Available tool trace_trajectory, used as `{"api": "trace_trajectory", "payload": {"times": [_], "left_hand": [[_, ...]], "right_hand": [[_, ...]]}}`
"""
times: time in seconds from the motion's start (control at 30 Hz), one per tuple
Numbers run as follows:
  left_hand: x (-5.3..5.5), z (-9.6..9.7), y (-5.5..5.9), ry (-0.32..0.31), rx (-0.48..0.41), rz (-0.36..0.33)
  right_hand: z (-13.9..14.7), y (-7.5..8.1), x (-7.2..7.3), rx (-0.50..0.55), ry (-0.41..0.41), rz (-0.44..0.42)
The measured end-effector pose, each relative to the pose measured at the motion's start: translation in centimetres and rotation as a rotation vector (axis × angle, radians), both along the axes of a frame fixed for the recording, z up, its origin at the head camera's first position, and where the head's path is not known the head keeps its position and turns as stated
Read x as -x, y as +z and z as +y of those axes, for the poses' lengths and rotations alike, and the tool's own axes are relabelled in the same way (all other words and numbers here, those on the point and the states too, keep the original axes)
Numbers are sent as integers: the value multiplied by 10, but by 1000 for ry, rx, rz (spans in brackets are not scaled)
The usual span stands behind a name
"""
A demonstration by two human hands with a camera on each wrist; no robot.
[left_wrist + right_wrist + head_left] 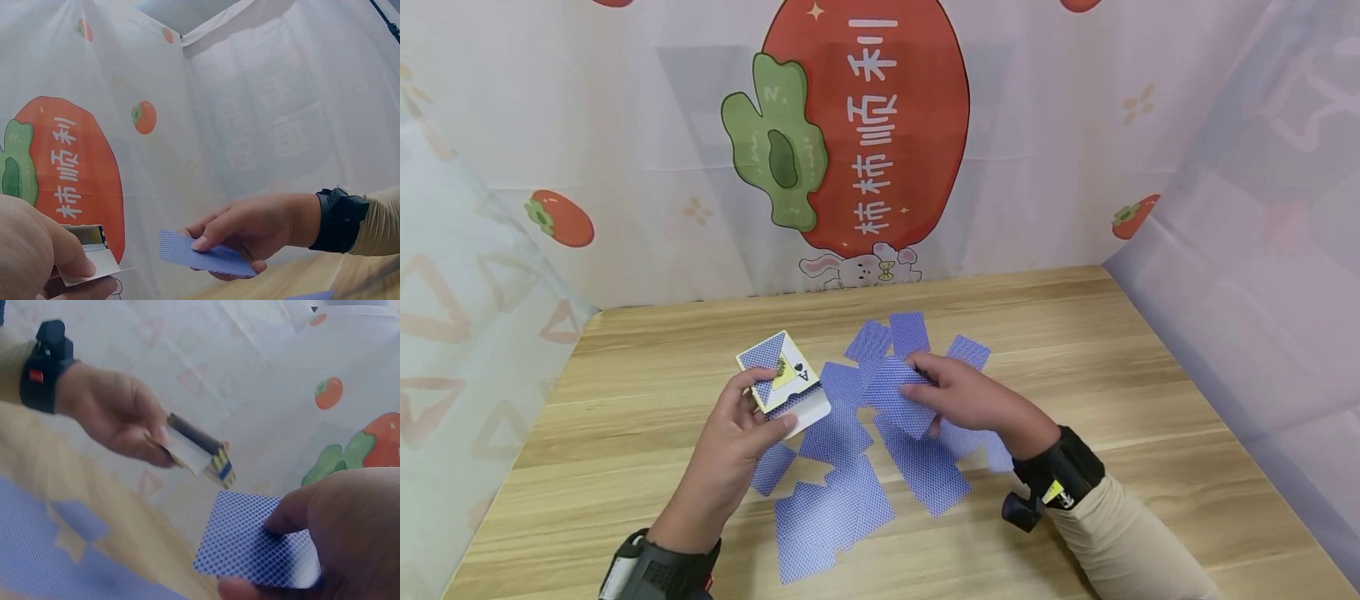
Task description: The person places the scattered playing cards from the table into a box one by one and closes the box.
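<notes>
My left hand grips a card box with an ace of spades printed on it, above the table. The box's flap hangs open toward me, the thumb pressing on it; in the right wrist view the box mouth looks dark inside. In my right hand is a blue-patterned playing card, pinched between thumb and fingers, back side up. Whether more cards lie under it, I cannot tell. Below both hands, blue-backed cards lie scattered and overlapping, partly hidden by the hands.
The wooden table reaches back to a printed curtain with a large persimmon. More curtain hangs along the right side. Several cards spread toward the near edge.
</notes>
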State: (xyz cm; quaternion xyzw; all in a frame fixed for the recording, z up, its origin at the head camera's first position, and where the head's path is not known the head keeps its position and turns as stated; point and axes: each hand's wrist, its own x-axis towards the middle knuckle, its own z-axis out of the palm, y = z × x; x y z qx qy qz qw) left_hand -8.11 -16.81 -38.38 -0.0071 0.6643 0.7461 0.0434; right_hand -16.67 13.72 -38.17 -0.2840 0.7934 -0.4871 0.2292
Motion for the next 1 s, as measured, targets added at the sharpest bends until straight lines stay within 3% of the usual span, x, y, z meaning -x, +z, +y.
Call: {"api": "trace_trajectory", "payload": {"times": [0.33, 0.5, 0.7, 1.0], "left_hand": [[1, 1, -1, -2, 1, -1], [0, 2, -2, -6, -12, 0], [0, 4, -5, -18, -20, 17], [-2, 10, -11, -81, -29, 42]], "right_hand": [[-23, -3, -19, 106, 37, -193], [-29, -5, -24, 188, 135, -295], [-35, -8, -31, 260, 256, -366], [-39, -11, -36, 226, 275, -385]]}}
